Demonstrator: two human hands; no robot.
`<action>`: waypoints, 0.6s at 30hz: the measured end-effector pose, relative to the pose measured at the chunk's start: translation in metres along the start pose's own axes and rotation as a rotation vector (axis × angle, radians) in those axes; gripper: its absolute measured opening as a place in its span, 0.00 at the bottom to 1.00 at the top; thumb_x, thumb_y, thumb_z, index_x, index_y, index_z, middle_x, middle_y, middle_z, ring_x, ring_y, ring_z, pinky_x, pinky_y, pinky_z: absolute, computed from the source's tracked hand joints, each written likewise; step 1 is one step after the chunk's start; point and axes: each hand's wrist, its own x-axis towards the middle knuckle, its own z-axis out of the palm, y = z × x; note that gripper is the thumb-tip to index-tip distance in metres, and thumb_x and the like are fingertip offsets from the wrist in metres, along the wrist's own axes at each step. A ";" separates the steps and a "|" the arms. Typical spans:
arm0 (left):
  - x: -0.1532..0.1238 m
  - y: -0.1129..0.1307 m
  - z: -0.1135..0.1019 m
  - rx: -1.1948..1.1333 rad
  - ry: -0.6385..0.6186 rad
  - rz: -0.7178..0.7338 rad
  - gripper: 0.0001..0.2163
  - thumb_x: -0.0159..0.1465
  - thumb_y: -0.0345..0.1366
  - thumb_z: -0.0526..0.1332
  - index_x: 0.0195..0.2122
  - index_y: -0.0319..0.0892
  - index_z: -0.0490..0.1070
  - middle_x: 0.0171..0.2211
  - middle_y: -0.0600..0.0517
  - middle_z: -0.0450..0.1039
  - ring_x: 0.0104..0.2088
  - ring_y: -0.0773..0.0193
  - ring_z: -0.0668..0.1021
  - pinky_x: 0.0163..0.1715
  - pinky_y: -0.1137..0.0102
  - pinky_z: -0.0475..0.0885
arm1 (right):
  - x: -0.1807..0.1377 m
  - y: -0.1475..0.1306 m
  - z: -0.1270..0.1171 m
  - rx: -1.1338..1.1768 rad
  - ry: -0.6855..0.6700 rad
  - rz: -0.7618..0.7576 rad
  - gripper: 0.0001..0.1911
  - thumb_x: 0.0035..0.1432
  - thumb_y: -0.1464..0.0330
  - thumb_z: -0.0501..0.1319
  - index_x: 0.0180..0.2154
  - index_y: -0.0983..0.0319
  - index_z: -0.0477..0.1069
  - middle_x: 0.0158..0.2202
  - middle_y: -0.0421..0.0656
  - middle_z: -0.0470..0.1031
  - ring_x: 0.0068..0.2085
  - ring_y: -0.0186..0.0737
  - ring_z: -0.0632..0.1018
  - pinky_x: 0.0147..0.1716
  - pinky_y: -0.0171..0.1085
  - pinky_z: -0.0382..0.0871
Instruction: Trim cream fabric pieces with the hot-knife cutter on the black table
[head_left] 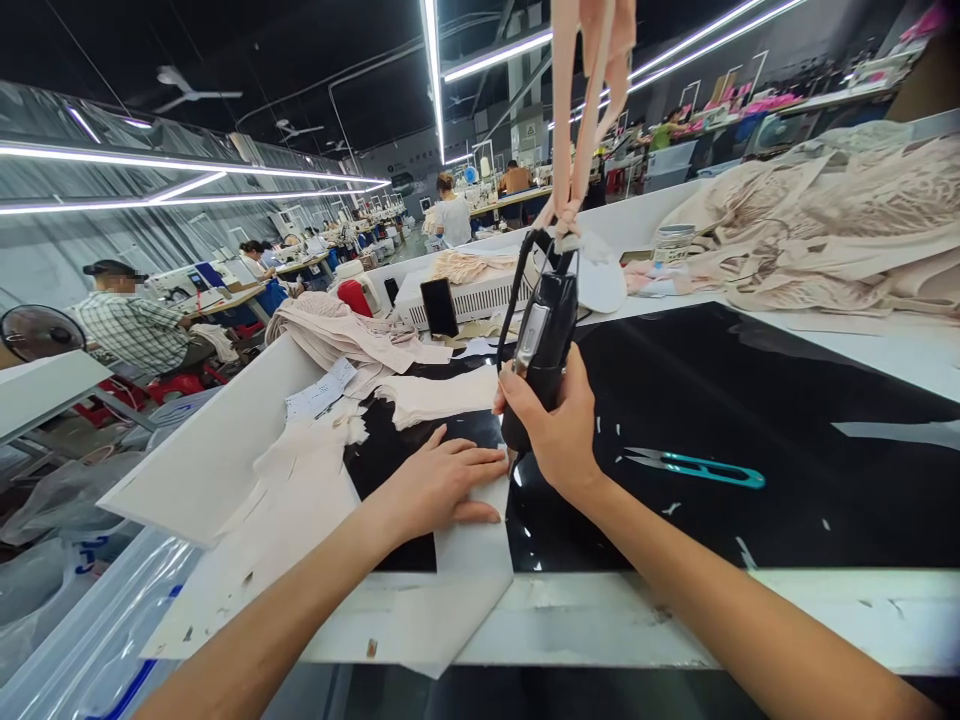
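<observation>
Head view | right hand [559,430]: clamped around black handheld tool [553,340], long axis near upright, top leaning slightly right | left hand [442,483]: unclasped, palm down on pale cloth strip [472,550] over desk [600,620] | tool's lower end lies just right of left fingertips, near strip's right edge | teal snips [705,468] lie apart, right of right hand

Garment sewing workshop, factory-sized. Rows of sewing machines [172,288] on long benches [246,296]; worker in checked shirt [139,325] seated near them, others [452,218] farther back. Fluorescent tubes [191,166] and ceiling fans [180,90] under dark ceiling [337,50]. Heaped beige patterned fabric [847,215] and teal thread snips [705,467] on near worktable [600,625]. Plastic bags [56,490] beside it at left.
</observation>
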 end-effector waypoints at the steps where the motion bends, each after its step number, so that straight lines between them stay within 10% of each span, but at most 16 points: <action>1: 0.000 0.000 0.000 -0.006 -0.004 -0.003 0.31 0.78 0.59 0.67 0.77 0.54 0.71 0.76 0.47 0.73 0.75 0.43 0.74 0.81 0.35 0.55 | 0.000 0.000 0.000 -0.004 -0.002 0.000 0.17 0.60 0.57 0.75 0.42 0.53 0.70 0.35 0.38 0.78 0.35 0.44 0.77 0.37 0.46 0.75; 18: 0.002 0.004 -0.004 -0.040 0.011 0.008 0.26 0.77 0.55 0.70 0.71 0.49 0.77 0.67 0.40 0.81 0.72 0.42 0.77 0.78 0.31 0.58 | -0.015 -0.012 -0.001 0.042 -0.043 0.040 0.20 0.63 0.53 0.77 0.42 0.52 0.70 0.32 0.36 0.78 0.26 0.40 0.78 0.28 0.43 0.80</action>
